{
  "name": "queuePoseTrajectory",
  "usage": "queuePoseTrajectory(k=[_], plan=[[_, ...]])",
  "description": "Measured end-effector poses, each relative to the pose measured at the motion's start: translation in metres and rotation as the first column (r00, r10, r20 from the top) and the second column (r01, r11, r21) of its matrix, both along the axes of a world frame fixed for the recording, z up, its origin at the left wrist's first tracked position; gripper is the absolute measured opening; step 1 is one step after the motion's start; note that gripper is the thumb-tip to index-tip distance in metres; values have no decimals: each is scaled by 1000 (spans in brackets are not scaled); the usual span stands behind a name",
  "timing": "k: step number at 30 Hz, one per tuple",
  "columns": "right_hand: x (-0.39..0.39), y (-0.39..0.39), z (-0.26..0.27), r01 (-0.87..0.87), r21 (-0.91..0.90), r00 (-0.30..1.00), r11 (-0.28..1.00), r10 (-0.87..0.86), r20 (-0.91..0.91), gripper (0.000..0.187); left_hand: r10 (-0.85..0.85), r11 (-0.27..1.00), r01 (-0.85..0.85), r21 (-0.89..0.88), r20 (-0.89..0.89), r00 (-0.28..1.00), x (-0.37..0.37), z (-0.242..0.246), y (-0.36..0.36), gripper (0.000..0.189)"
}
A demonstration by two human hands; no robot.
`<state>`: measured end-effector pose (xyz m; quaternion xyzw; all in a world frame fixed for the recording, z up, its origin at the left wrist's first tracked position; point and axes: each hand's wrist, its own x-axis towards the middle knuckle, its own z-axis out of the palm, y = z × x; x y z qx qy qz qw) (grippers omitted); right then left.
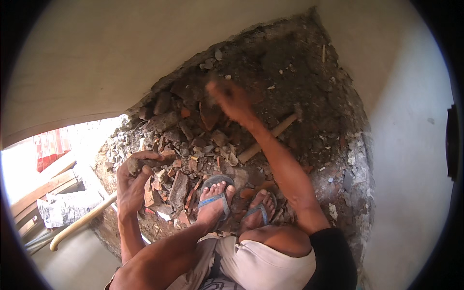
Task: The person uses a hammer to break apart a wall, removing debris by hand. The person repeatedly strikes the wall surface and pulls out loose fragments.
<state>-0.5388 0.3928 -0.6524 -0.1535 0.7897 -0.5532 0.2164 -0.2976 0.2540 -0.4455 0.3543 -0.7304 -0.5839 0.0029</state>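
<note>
My left hand [134, 177] is curled round a grey-brown lump of rubble [134, 166], over the left side of a heap of broken brick and stone [179, 188]. My right hand [232, 99] is stretched out over the far part of the heap and is blurred; whether anything lies in its fingers cannot be told. Beneath my right forearm, a wooden-handled tool [286, 125] lies slantwise on the dark soil, its head partly lost in shadow. My feet, in flip-flops [217, 197], stand at the near edge of the rubble.
Pale walls [406, 145] close in the dirt floor [290, 61] on both sides, meeting at a far corner. At the left are a curved wooden handle [83, 221], a white printed sack [69, 208], wooden boards [47, 188] and a red-and-white stack [52, 146] in bright light.
</note>
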Motion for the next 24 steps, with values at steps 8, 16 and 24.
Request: queuePoseTrajectory(k=[8, 16, 24], plan=[[-58, 59, -63, -255, 735, 863, 629, 491, -121, 42, -38, 999, 40, 32, -69, 997, -3, 6, 1, 51], [61, 161, -112, 69, 585, 969, 808, -194, 154, 60, -25, 997, 26, -70, 19, 1000, 10, 0, -2, 56], [63, 146, -67, 909, -120, 123, 400, 19, 992, 23, -91, 996, 92, 10, -31, 995, -16, 4, 11, 45]])
